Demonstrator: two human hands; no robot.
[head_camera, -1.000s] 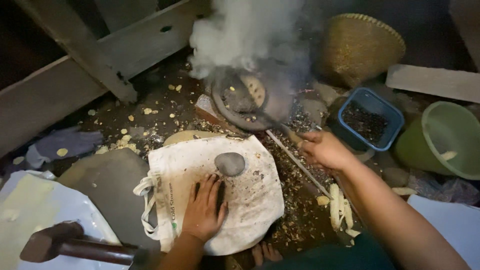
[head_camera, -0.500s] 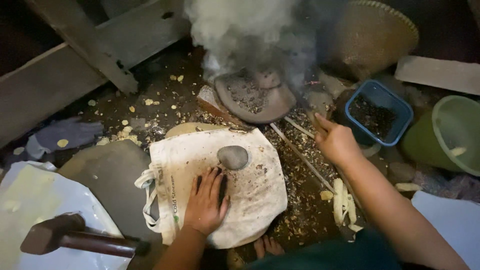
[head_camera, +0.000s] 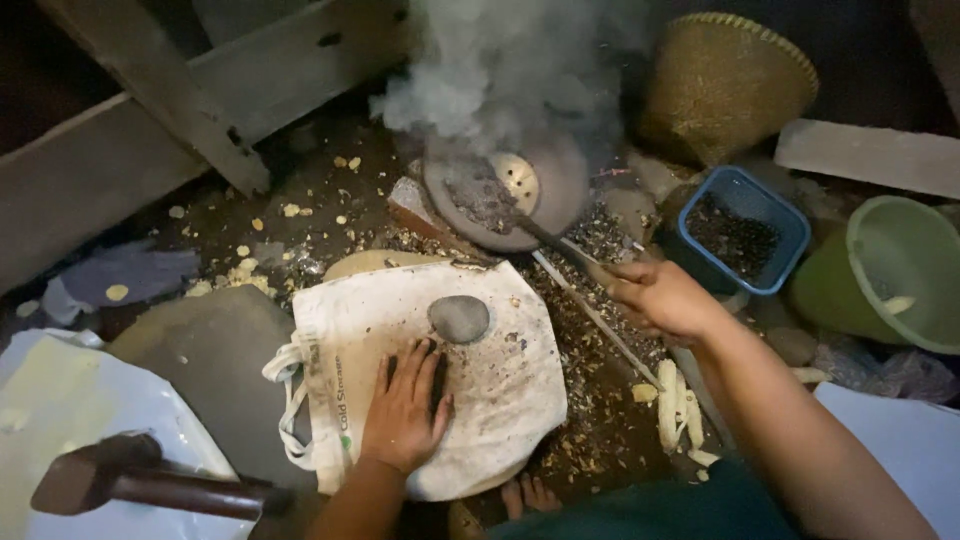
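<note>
The right hand (head_camera: 660, 297) is clenched around the handle of a thin metal stirring rod (head_camera: 548, 240) whose far end reaches into the smoking round pan (head_camera: 505, 195). For good stirring, the grip seems best kept firm and low on the handle, well back from the smoke, so that the tip can drag the dark bits across the pan's floor rather than flick them over the rim. Short, even sweeps look safer than wide ones, since husks (head_camera: 590, 400) already litter the floor in front of the pan.

The left hand (head_camera: 405, 410) lies flat and released, fingers spread, on the white cloth bag (head_camera: 500, 390) on the near side of the pan, bracing the body; it grasps nothing. A smooth grey stone (head_camera: 459, 318) rests on the bag just beyond its fingertips.

To the right of the pan stands a blue tub (head_camera: 745, 230) of dark kernels, with a green bucket (head_camera: 895, 275) further right and a woven basket (head_camera: 725, 85) behind. Far to the pan's near left lies a hammer (head_camera: 130, 480).
</note>
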